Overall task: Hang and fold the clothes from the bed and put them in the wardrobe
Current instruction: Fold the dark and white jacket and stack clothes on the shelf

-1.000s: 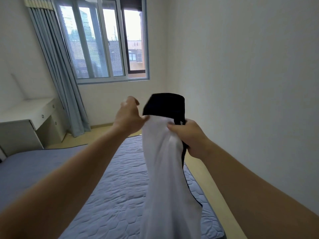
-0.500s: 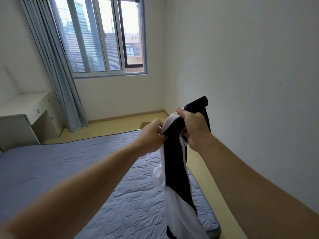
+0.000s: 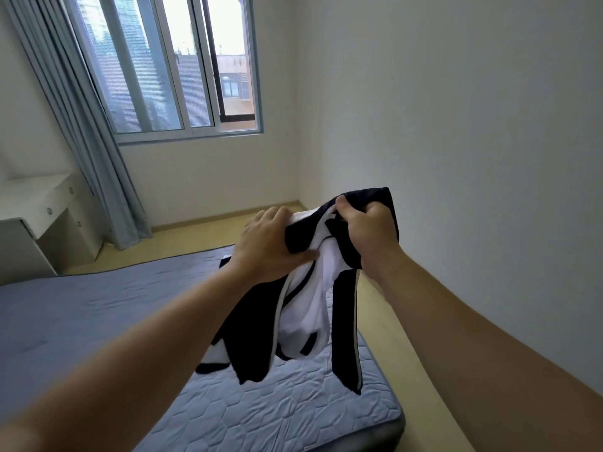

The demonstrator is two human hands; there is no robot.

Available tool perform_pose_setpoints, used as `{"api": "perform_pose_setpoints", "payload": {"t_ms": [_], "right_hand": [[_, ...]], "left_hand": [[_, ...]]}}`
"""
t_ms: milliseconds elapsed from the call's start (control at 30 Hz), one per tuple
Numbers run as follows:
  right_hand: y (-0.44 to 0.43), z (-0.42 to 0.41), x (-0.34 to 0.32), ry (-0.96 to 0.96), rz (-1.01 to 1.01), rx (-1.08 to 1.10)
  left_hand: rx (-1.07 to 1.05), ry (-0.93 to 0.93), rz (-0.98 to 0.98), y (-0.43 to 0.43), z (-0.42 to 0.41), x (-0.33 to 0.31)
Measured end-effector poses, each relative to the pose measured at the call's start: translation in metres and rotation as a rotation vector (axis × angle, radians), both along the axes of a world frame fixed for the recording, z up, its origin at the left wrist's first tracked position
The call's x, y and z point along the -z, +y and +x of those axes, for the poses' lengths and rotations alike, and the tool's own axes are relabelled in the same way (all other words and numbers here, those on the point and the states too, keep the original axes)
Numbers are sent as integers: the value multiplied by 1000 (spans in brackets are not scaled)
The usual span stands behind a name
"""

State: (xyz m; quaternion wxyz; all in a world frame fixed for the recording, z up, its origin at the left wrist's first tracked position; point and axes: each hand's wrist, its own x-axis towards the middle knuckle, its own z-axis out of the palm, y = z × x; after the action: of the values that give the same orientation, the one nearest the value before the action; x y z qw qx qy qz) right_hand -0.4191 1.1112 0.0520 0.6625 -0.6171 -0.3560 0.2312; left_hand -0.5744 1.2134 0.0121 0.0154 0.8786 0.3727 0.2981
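A black and white garment (image 3: 303,318) hangs bunched in the air above the far corner of the bed (image 3: 98,321). My right hand (image 3: 368,230) grips its top edge in a fist, thumb on top. My left hand (image 3: 270,246) holds the garment's left side, thumb pressed along the cloth and fingers over the top. Dark panels and a white middle part dangle below both hands. The wardrobe is out of view.
The blue quilted mattress fills the lower left; its corner (image 3: 391,422) lies near a strip of wooden floor (image 3: 424,370) along the right wall. A white desk (image 3: 36,207) and a blue curtain (image 3: 91,141) stand at the left under the window (image 3: 169,66).
Both hands have shifted right and lower with the garment, and have spread apart. The cloth, earlier hanging long and narrow, is now gathered higher and wider between them.
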Motion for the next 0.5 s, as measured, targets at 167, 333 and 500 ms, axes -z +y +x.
{"api": "perform_pose_setpoints", "payload": {"t_ms": [167, 333, 500], "right_hand": [[5, -5, 17, -83, -37, 51], [24, -2, 46, 118, -38, 163], [45, -2, 86, 153, -73, 235]], "left_hand": [[-171, -5, 53, 10, 3, 36], [-419, 21, -317, 29, -27, 99], [-530, 88, -644, 52, -61, 184]]}}
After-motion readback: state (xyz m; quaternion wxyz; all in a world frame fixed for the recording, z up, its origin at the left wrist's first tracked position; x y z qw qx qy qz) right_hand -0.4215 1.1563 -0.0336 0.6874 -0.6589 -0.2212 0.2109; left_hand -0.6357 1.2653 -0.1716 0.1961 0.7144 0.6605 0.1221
